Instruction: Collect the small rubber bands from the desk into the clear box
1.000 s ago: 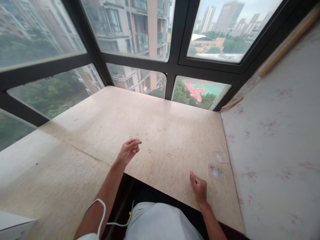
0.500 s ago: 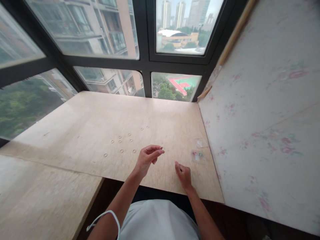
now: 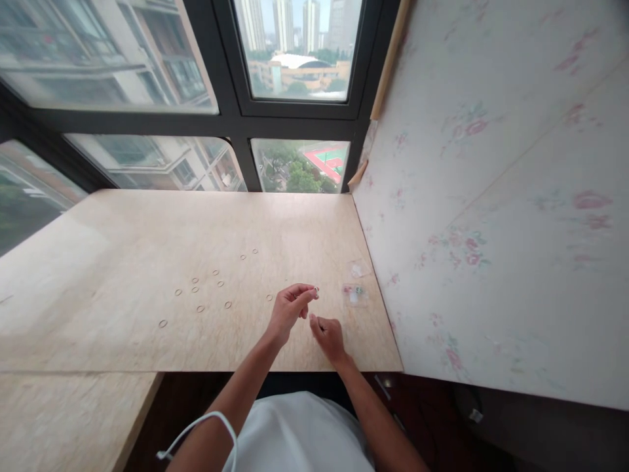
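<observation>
My left hand (image 3: 291, 311) is raised over the marble-look ledge, thumb and fingers pinched on a small pale ring (image 3: 316, 292) at their tips. Close by on the right and a little lower, my right hand (image 3: 329, 335) is curled closed; whatever its fingers may hold is hidden. The two hands are near each other. Several thin rings lie scattered on the ledge to the left, one ring (image 3: 269, 297) right beside my left hand and another ring (image 3: 163, 324) farthest left.
Right of my hands lie a clear plastic bag (image 3: 354, 295) with small coloured bits and a second clear bag (image 3: 360, 269). A flowered wall (image 3: 466, 249) bounds the ledge (image 3: 295, 223) on the right, dark-framed windows (image 3: 236, 124) at the back. A lower-left slab (image 3: 73, 413) adjoins it.
The view has turned to the right, so the ledge and rings sit farther left. My right hand has come closer to my left, which still pinches the ring. A ring beside my left hand now shows.
</observation>
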{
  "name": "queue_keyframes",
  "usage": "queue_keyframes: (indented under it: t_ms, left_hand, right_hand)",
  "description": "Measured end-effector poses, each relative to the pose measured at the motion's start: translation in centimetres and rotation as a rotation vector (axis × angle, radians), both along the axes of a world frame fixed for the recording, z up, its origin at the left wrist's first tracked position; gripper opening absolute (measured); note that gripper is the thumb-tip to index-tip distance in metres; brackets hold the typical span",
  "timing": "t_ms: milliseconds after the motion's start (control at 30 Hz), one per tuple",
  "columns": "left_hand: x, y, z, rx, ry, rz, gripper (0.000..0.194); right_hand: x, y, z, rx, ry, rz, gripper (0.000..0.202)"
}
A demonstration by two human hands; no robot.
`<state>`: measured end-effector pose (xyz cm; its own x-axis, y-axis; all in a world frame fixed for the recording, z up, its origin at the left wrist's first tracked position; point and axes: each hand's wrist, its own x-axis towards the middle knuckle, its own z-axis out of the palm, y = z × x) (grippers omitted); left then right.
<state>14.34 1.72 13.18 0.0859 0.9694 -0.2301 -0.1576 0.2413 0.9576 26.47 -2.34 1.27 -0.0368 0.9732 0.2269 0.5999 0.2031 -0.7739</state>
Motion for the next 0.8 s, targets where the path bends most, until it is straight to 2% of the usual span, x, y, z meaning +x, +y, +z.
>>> queue_keyframes:
  t_ms: [100,200,367,433,600,800]
  left_hand:
    - [2.1,1.0,-0.9,0.002,0.092,-0.021,0.019]
    - [4.8,2.3,-2.1,0.038,0.237,-0.106,0.02]
    - [9.1,4.7,-4.2,0.343,0.66,-0.313,0.018]
    - [10.4,5.4,-5.0,0.413,0.765,-0.372,0.017]
    - [11.9,6.4,-6.2,0.432,0.853,-0.456,0.021]
    - [12.2,6.9,-6.6,0.436,0.896,-0.457,0.024]
  right_hand:
    - [0.0,0.1,-0.1,-0.006,-0.016,-0.006,0.057]
    - [0.1,0.3,-0.6,-0.01,-0.034,-0.015,0.051]
    - [0.2,0.5,-1.8,-0.015,-0.069,-0.022,0.043]
    - [0.2,0.6,-1.9,-0.016,-0.077,-0.014,0.04]
    - [0.2,0.7,-1.7,-0.02,-0.075,-0.003,0.033]
    - [0.2,0.9,-1.6,-0.033,-0.061,0.004,0.031]
